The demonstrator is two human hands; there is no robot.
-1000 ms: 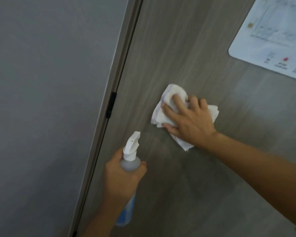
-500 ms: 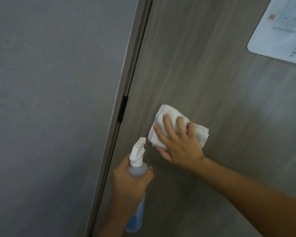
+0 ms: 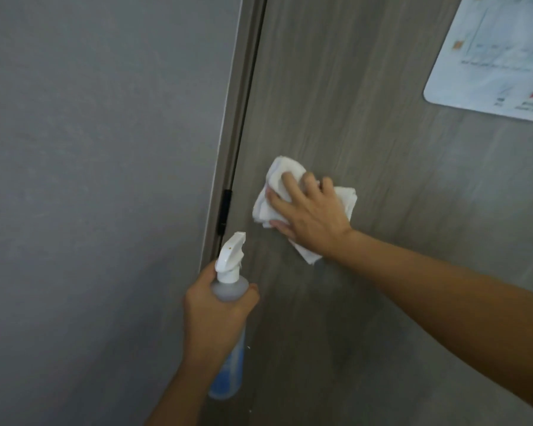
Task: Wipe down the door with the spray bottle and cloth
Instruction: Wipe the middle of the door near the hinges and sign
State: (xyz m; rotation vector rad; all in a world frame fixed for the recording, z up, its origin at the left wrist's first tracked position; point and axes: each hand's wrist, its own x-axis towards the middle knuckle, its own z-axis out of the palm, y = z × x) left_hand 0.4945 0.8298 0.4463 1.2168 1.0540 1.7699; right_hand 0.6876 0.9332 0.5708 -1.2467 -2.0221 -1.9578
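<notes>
Hands apart: right hand point(image 3: 313, 218) presses crumpled white cloth point(image 3: 277, 179) flat on grey wood-grain door point(image 3: 366, 87) near its hinge edge, left hand point(image 3: 213, 315) below grips upright translucent spray bottle point(image 3: 230, 284), nozzle toward door.

Right hand point(image 3: 316, 221) pressing cloth point(image 3: 278, 175), seemingly bunched, left hand point(image 3: 213, 319) gripping bottle point(image 3: 230, 285)
</notes>
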